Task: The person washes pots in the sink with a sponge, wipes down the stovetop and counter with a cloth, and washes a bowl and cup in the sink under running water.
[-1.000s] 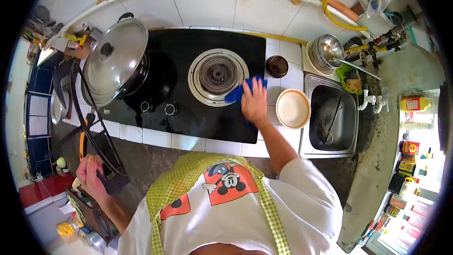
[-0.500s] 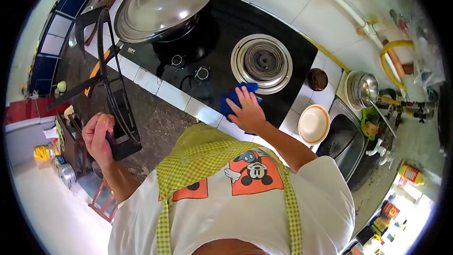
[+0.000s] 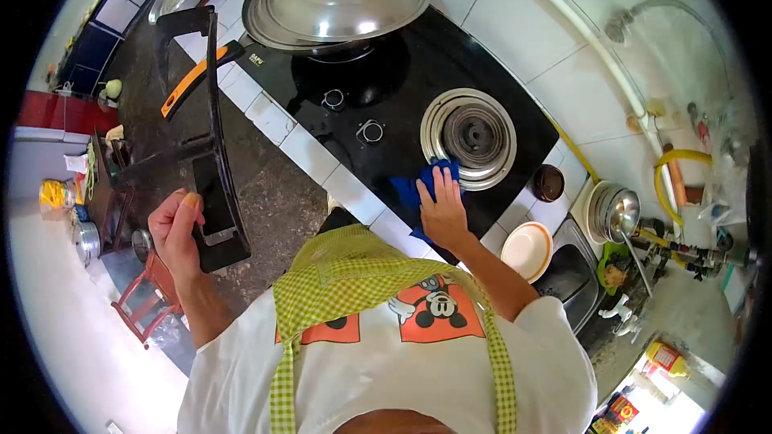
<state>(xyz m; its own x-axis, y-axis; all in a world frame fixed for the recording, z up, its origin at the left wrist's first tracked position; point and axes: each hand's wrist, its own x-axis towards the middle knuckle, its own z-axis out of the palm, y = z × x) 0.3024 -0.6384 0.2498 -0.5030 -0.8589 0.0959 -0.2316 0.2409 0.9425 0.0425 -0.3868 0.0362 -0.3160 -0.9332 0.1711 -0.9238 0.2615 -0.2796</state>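
Observation:
My left hand point(image 3: 178, 229) grips a black pan support frame point(image 3: 219, 116), lifted off the stove over the dark floor at the left. Under my right hand point(image 3: 442, 207) is a blue cloth point(image 3: 412, 188), pressed on the black glass stove top point(image 3: 378, 104) at the lower edge of the burner. The burner point(image 3: 474, 135) has silver rings and a dark centre, and no support stands on it. A wok with a domed steel lid point(image 3: 338, 0) sits on the other burner, its orange and black handle point(image 3: 193, 83) pointing left.
Right of the stove are a small brown pot point(image 3: 548, 183), a white bowl with an orange rim point(image 3: 527, 251) and a sink point(image 3: 581, 277). Stacked metal bowls point(image 3: 615, 210) hold a ladle. A yellow hose point(image 3: 572, 143) runs behind the stove. A red chair point(image 3: 149, 293) stands lower left.
The view has turned, so the stove appears tilted. My right hand moved the cloth from the burner's right side to the stove's front, then back up against the burner. My left hand still holds the frame.

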